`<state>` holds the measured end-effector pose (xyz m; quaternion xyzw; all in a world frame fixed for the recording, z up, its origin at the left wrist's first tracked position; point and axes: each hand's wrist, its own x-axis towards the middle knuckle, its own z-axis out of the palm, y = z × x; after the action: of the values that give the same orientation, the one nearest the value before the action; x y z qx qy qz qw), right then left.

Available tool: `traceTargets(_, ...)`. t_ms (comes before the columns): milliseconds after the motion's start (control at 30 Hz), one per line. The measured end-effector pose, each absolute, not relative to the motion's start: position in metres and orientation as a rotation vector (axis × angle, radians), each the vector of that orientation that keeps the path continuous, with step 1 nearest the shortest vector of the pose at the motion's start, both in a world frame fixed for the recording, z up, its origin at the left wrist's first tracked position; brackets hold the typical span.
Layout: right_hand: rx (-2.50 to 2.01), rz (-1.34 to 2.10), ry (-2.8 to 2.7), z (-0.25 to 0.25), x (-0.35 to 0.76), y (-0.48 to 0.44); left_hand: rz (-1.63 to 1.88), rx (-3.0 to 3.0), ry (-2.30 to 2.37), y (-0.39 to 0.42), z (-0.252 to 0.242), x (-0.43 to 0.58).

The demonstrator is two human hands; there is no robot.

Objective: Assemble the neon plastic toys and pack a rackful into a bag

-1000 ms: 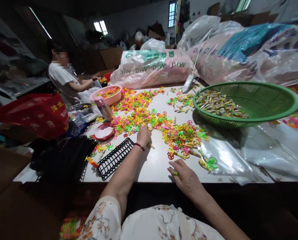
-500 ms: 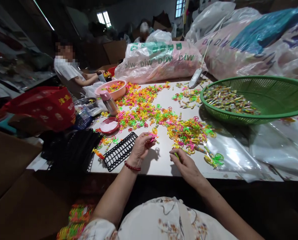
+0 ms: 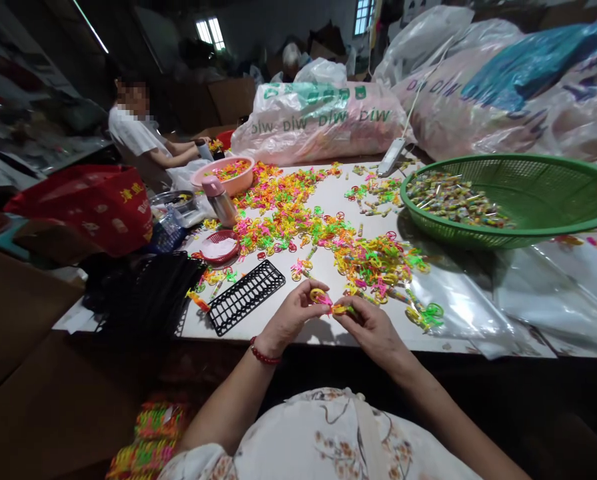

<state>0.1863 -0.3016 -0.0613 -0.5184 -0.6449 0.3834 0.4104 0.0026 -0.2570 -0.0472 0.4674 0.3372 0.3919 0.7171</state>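
Observation:
My left hand (image 3: 298, 312) pinches a small pink-and-yellow plastic toy piece (image 3: 320, 296) with a round yellow ring. Its fingertips meet those of my right hand (image 3: 371, 327), which is closed on a small yellow-green piece (image 3: 342, 309), partly hidden by the fingers. Both pieces are close together, possibly touching. Just beyond my hands lies a pink-and-yellow piece with a patterned tube (image 3: 302, 269). To the left is a black slotted plastic tray (image 3: 247, 297). A heap of bright plastic pieces (image 3: 378, 263) spreads beyond my right hand.
A green basket (image 3: 553, 193) with small wrapped tubes stands at the right, above clear plastic bags (image 3: 471, 310). At the left are stacked black trays (image 3: 145, 293), a red basket (image 3: 237, 250) and a flask (image 3: 221, 203). Another person (image 3: 138, 137) sits beyond a pink basin (image 3: 251, 177).
My left hand has moved right and down, my right hand slightly left, bringing their fingertips together. A pink-and-yellow piece with a tube now shows on the table where my left hand was.

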Motion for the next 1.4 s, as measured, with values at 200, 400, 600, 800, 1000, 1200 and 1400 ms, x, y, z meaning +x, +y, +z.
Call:
traceTargets(200,-1.205,0.734,-1.793,-0.076,0.188,-0.301,0.640,0.723,0.854,-0.258,-0.059,0.004)
traceTargets(400,-1.302,0.573,-1.778,-0.085,0.185,-0.296,0.709,0.584,0.744,-0.264,-0.073,0.021)
traceTargets(600,-1.442,0.692,-1.518,-0.074,0.189,-0.297,1.015,0.487,0.857,-0.261,-0.074,0.030)
traceTargets(800,-1.263,1.242,-1.061,-0.073,0.187,-0.299,1.152,0.695,0.927,-0.266,-0.077,0.039)
traceTargets(1000,-1.164,1.396,-0.915,-0.078,0.183,-0.301,1.148,0.840,0.872,-0.272,-0.083,0.042)
traceTargets(1200,-1.147,1.397,-0.944,-0.080,0.184,-0.302,1.139,0.880,0.882,-0.272,-0.084,0.042)
traceTargets(1400,-1.202,1.305,-1.052,-0.080,0.186,-0.304,1.137,0.867,0.899,-0.273,-0.081,0.041)
